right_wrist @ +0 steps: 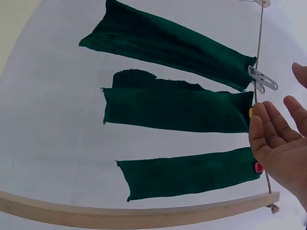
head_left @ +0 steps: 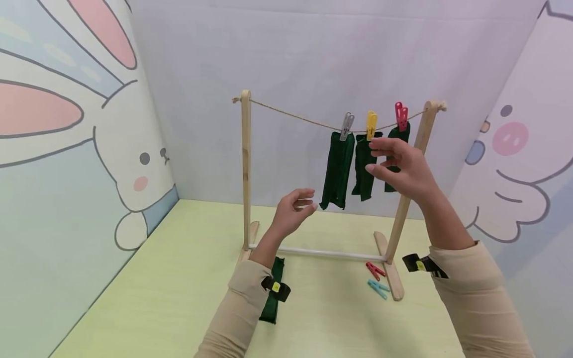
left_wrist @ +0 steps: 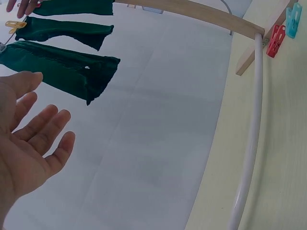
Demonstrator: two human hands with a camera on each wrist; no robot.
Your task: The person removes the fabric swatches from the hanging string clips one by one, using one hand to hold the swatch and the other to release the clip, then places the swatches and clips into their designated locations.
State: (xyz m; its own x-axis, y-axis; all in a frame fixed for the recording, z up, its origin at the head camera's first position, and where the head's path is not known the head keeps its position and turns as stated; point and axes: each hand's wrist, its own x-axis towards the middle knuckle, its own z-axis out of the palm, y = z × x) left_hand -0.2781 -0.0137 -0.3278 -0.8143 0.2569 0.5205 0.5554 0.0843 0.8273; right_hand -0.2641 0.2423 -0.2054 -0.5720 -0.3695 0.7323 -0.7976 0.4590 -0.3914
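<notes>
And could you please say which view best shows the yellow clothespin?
The head view: the yellow clothespin appears nearly whole. The left wrist view shows it small, near the edge; the right wrist view, only a sliver by the fingers.

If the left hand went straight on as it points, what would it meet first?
Probably the green cloth under the grey peg, just right of the left hand in the head view. Depth is unclear; the hand might pass in front.

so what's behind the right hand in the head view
Behind the right hand: the green cloth under the hanging red clip, its top and bottom showing, its middle mostly covered. The right wooden post passes behind too, partly hidden.
</notes>
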